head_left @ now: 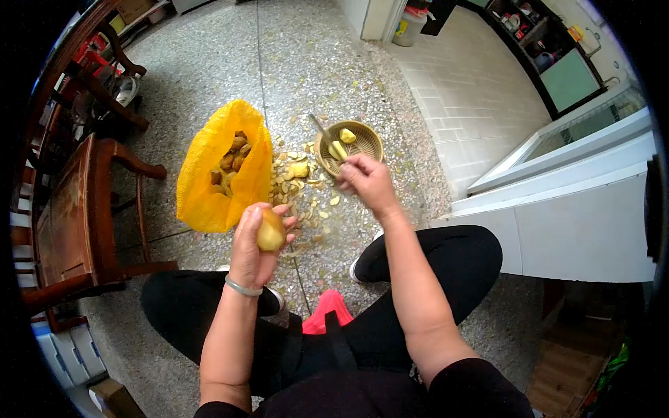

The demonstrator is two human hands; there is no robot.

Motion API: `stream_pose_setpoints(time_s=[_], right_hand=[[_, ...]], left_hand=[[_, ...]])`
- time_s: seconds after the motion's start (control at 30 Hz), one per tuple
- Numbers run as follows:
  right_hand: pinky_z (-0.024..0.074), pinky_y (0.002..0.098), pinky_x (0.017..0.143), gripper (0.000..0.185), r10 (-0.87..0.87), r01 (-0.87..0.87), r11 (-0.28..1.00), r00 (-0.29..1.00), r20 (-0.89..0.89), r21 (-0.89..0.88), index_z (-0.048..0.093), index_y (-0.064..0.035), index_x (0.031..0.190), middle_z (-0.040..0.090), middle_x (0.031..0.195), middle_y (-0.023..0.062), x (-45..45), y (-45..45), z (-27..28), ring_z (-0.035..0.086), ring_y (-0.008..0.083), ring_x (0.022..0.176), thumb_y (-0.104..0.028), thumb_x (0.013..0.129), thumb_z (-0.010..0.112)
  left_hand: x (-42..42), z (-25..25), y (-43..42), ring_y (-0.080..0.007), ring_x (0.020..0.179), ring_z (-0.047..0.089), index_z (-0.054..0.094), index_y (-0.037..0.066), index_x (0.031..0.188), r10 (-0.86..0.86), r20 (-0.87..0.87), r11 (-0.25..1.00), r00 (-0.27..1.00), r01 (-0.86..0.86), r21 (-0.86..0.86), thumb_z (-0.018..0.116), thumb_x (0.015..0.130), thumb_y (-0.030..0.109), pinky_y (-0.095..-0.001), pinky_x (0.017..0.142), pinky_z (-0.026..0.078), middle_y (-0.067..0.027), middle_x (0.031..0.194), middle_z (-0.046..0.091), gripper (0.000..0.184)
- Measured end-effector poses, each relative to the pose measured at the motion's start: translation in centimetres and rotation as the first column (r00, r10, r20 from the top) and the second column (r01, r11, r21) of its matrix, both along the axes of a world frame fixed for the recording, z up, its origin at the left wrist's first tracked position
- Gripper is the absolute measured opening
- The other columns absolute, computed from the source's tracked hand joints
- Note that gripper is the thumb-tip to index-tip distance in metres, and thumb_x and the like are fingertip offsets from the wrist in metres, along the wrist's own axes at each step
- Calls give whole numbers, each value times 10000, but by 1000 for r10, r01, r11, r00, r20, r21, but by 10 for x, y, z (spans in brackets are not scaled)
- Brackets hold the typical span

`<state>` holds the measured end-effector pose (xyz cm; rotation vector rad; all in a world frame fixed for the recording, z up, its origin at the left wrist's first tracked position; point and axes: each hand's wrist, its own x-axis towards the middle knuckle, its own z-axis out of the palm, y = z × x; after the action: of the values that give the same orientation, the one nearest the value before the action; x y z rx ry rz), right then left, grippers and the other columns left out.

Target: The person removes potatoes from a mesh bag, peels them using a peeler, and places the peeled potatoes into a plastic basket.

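My left hand [254, 240] is closed around a potato [271, 233], whose pale side faces up. My right hand [368, 182] is at the near rim of a round woven basket [378, 139], fingers curled in a pinch. From its fingertips a thin, slightly blurred grey knife [320, 127] points away over the basket's left side; where its handle begins is hard to make out. A peeled yellow potato piece [348, 136] lies in the basket. Left of the basket, peelings [282, 187] and a larger yellow chunk [298, 169] lie on the speckled floor.
An open yellow woven sack [202, 184] holding several brown potatoes [235, 155] stands left of the peelings. A wooden chair [77, 209] is at the left. On the right are a white door-like panel [557, 233] and a dark cabinet [536, 49]. My knees flank the work area.
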<state>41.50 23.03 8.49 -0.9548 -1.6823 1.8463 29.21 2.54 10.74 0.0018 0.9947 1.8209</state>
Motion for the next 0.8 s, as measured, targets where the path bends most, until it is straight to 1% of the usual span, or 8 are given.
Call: stream_pose_setpoints(time_s=[0.13,0.37,0.43,0.5,0.57,0.6,0.73,0.8], right_hand=[[507,250,762,283,74,-120,957,982,-176,-265,579,16,1124,662,921,71,-27,-45,-8,632,133,802,-160,903,583],[443,301,903,251,487,-480,873,843,-227,87,670,4,1013,623,1086,90,-57,-69,-22,570,169,1027,-198,867,640],[460,311,901,293,536,-545,838,833,-136,-36,674,-27,1042,643,1099,89,-61,-41,-15,576,164,1058,-275,902,602],[487,368,874,324,277,-259,954,955,109,-151,661,-70,1058,649,1109,92,-64,3,-32,592,200,1059,-344,926,547],[489,397,816,250,-63,94,994,897,438,-50,655,-47,982,655,1029,101,-66,58,-93,608,229,983,-248,902,529],[490,394,769,245,-199,104,969,866,458,225,652,-43,975,663,1003,131,-56,83,-137,628,265,946,-230,863,540],[493,407,797,259,-190,-144,934,575,796,327,667,-95,991,672,1003,146,-43,130,-190,639,317,924,-262,796,634],[493,407,844,254,-41,-457,873,281,959,171,678,-114,999,668,1036,138,-46,141,-216,631,310,984,-252,785,669]], left_hand=[[1,-25,3,-164,805,613,548,90,1092,-330,-347,916,878,208,-343,608,907,231,-288,632,513,-61,923,626,240],[3,-15,6,-115,702,563,557,25,1056,-410,-341,857,846,230,-461,600,845,118,-261,598,472,-21,885,590,235],[-1,4,5,-134,719,578,544,32,1053,-394,-292,871,872,253,-421,601,853,159,-260,629,492,-41,890,597,244],[-9,41,6,-171,756,598,533,36,1038,-393,-237,897,889,313,-312,608,849,248,-307,675,513,-80,904,605,294],[-25,66,6,-181,750,597,531,33,1036,-435,-286,879,854,332,-343,626,832,280,-326,662,520,-89,917,603,335],[-33,71,7,-181,750,597,531,33,1036,-434,-286,878,854,329,-348,626,832,280,-326,662,520,-89,917,603,335],[-52,59,12,-192,746,596,531,31,1015,-440,-322,869,838,307,-389,655,803,323,-318,626,524,-120,916,598,381],[-52,44,16,-210,758,599,536,23,982,-366,-214,887,905,270,-374,671,784,338,-322,651,513,-139,907,597,396]])
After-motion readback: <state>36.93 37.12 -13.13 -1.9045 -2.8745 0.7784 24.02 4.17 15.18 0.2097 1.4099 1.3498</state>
